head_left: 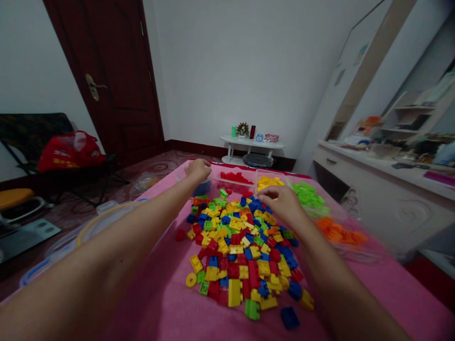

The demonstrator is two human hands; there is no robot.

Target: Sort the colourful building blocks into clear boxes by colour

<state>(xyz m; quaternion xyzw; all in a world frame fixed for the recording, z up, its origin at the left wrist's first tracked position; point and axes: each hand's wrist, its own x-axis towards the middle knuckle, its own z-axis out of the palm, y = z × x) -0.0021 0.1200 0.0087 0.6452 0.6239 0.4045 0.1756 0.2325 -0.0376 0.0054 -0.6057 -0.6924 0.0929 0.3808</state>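
A heap of red, yellow, blue and green toy bricks point(241, 246) lies on a pink cloth point(167, 303). My left hand point(198, 169) reaches far over a clear container holding blue bricks point(201, 188), its fingers curled; what they hold is hidden. My right hand point(280, 201) rests at the far edge of the heap, fingers bent down among blue bricks. Behind the heap stand clear containers with red bricks point(235, 178), yellow bricks point(269, 182), green bricks point(308, 195) and orange bricks point(337, 232).
A dark wooden door point(113, 76) is at the back left, a chair with a red bag point(69, 151) beside it. A small white table point(251, 142) stands by the far wall. A white dresser point(384, 189) runs along the right. Plastic lids point(92, 227) lie left.
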